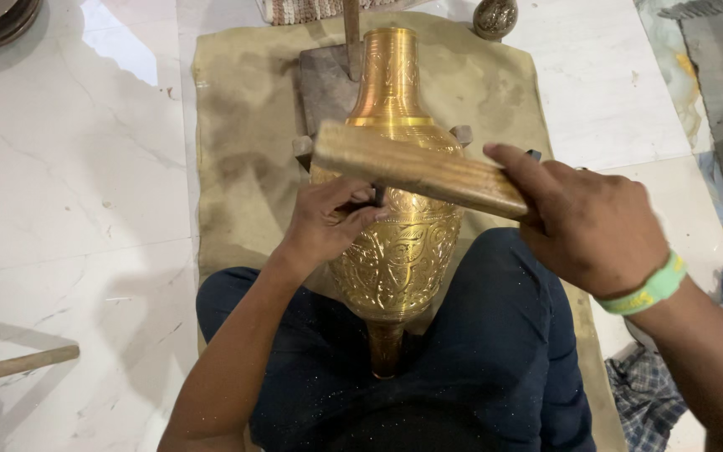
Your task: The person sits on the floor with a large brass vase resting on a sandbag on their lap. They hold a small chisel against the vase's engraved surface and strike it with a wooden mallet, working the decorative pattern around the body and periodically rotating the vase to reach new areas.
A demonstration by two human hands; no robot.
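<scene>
Brass vase (395,251) lies lengthwise, neck pointing away; chisel probably in left hand (328,222).

Green wristband (651,289) right wrist; dark blue trousers (495,360).

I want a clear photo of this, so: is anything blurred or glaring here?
Head view: the wooden block in the right hand is motion-blurred; the brass vase shows bright glare on its neck; the left hand and engraving look sharp.

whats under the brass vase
The brass vase lies on its side across the person's lap, its neck resting on a dark wooden block set on a tan cloth. How the block supports the neck is hidden by the vase itself.
</scene>
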